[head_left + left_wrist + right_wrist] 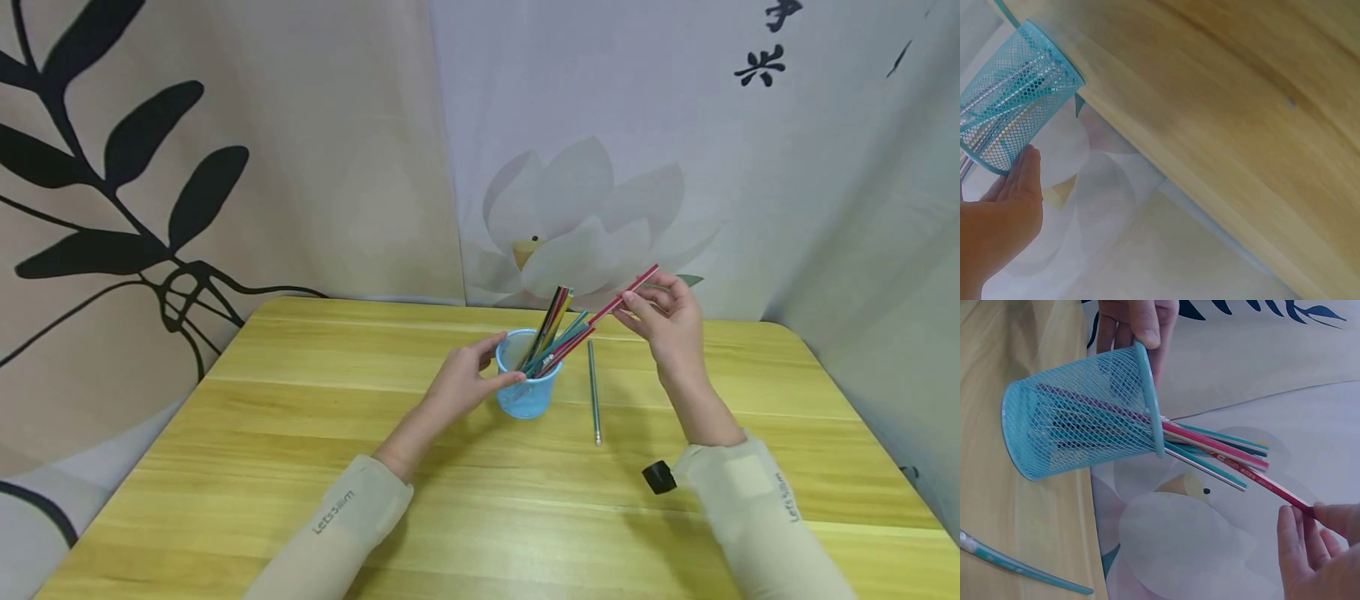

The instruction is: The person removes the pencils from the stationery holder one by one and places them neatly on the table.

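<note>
A light-blue mesh pencil cup (527,406) stands upright on the table, with several pencils (557,318) leaning out of its mouth. My left hand (468,379) grips the cup by its rim, thumb on the near side and fingers round the far side. Up and to the right of the cup, my right hand (670,321) pinches a red pencil (636,283) near its end between thumb and fingers. In the right wrist view this red pencil (1275,489) slants down to the other pencils at the cup's mouth; its lower end is hidden among them.
A green pencil (594,392) lies on the wooden table (300,467) just right of the cup. A small black block (659,477) shows beside the right sleeve. Behind the table's far edge hangs a printed cloth (360,150) with leaves and a flower.
</note>
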Demonstrator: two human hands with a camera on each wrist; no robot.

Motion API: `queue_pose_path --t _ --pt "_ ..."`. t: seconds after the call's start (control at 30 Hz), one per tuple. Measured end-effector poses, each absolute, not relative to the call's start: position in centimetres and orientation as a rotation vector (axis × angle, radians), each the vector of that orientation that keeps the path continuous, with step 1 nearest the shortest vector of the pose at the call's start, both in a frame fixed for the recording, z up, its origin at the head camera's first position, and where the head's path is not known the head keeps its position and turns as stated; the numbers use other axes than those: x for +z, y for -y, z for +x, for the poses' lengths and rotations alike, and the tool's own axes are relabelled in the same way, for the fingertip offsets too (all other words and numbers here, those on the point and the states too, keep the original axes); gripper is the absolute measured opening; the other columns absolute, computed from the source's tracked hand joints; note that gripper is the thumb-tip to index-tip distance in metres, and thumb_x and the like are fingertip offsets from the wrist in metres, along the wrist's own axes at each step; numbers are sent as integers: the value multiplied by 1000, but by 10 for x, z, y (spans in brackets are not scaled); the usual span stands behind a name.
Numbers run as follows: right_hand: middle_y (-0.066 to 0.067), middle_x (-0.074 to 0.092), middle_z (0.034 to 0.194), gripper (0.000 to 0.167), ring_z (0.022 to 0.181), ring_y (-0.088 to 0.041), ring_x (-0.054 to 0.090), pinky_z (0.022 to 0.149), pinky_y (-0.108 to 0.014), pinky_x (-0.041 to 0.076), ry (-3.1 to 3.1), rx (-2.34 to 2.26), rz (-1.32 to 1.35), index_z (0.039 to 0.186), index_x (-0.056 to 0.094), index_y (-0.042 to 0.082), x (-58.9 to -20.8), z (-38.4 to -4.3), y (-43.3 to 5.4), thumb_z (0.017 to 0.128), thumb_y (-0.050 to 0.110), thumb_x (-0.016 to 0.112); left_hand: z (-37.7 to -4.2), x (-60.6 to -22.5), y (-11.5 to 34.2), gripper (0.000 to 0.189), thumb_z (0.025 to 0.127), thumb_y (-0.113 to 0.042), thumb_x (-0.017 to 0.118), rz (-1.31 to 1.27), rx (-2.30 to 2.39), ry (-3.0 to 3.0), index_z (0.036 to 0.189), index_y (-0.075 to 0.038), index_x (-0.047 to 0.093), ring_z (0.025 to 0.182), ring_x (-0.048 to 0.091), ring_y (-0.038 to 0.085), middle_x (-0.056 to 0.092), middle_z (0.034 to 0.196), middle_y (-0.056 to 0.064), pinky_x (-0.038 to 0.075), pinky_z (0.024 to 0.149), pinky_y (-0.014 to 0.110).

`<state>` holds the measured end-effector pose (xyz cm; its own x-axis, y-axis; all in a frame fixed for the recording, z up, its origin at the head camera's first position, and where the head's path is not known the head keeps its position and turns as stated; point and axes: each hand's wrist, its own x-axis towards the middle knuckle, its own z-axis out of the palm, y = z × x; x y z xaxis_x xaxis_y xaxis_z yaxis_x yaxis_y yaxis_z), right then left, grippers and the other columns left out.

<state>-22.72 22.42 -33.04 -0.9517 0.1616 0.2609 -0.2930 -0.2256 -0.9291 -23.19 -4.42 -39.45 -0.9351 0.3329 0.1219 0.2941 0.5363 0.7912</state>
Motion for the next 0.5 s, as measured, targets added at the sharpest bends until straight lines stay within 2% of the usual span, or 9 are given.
queue_pose_path --t 0.23,0.5 --pt "-1 71 87 35 80 -12 73 77 -26 64 1612 2257 105 117 42 12 -324 -229 -230 93 -1 65 -232 -393 44 76 86 -32 79 564 1390 -2711 148 -4 46 129 59 34 55 145 18 53 106 41" --pt "-6 73 83 37 76 -15 75 74 -28 64 1460 2308 113 116 44 8 -316 -230 -239 90 -4 68 -232 -392 44 76 86 -32 78 565 1392 -2704 149 -5 45 129 58 35 54 146 18 52 107 43"
